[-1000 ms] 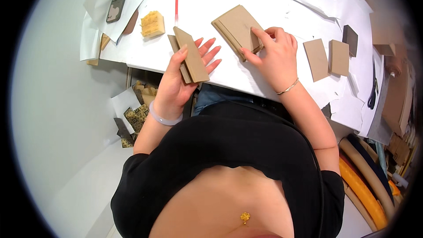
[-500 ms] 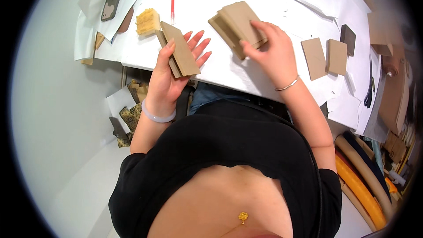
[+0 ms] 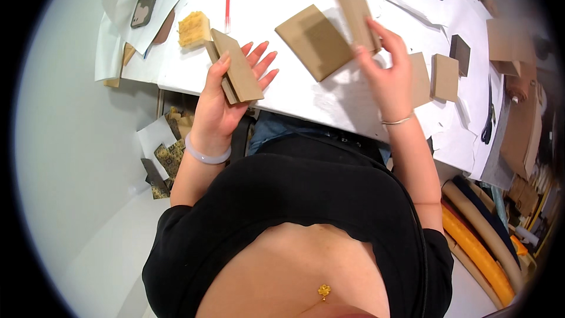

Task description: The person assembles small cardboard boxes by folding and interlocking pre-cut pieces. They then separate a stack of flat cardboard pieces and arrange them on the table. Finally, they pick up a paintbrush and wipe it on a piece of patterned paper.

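Observation:
A few narrow brown cardboard pieces [image 3: 240,70] lie across my left hand [image 3: 218,112], the thumb clamped over them and the other fingers spread behind. My right hand [image 3: 389,79] pinches another brown cardboard piece [image 3: 358,15], slightly blurred, held up off the table by its near end. Between the hands, a larger squarish brown board [image 3: 315,44] rests on the white table [image 3: 282,97], partly under a shadow. Beyond my left fingers sits a yellow sponge [image 3: 193,29].
Two tan boards, one upright-looking block [image 3: 445,76] and one flat panel [image 3: 420,79], lie right of my right hand, near a dark block [image 3: 462,54]. Scissors [image 3: 488,118] lie at the right edge. A red pen [image 3: 228,6] and a phone [image 3: 147,1] are at the far left.
My right hand has moved right, lifting the upper cardboard piece off the larger board, which stays on the table. The left hand keeps its hold.

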